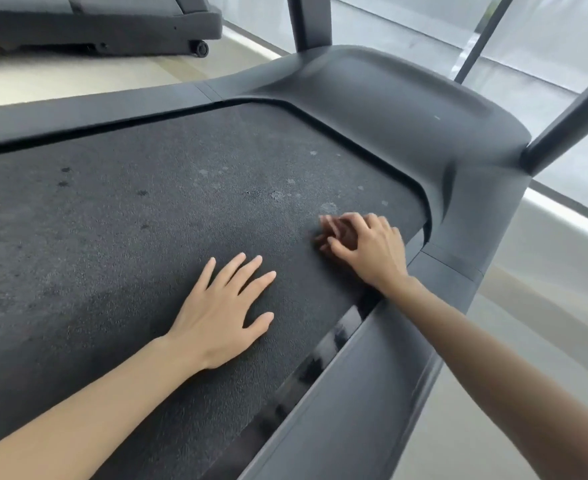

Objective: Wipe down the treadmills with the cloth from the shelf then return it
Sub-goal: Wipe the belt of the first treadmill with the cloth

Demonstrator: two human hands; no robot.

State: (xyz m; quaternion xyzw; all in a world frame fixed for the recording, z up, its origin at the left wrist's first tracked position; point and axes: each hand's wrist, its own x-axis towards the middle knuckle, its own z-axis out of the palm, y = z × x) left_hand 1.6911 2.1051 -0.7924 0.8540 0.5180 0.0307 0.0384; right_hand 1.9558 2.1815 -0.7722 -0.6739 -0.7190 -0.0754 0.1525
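The cloth, as far as we can make it out, is the dark brownish wad under the bent fingers of the right hand. It is smeared by blur, so we are not sure of its shape. The fingers curve down over it and the thumb points towards the left hand. We cannot tell whether they actually clench the wad or only rest on it. Wad and fingers lie on the belt of the treadmill, close to the belt's front corner.

Just beyond the grip, a scatter of pale spots marks the rough black surface. Past them, the belt slides under the smooth grey motor cover. On the arm's side of the grip, the belt ends at a dark gap. The grey side rail runs alongside this gap under the right forearm.

Nearer to us than the grip, and to its left, the left hand lies flat on the belt with its fingers straight and spread, holding nothing. The two hands are near each other but do not touch.

Further out from the grip, two dark uprights rise from the motor cover, one at the far corner and one on the right. Behind them we see frosted glass. Well away to the far left, across a strip of pale floor, stands a second treadmill with a small wheel at its end.
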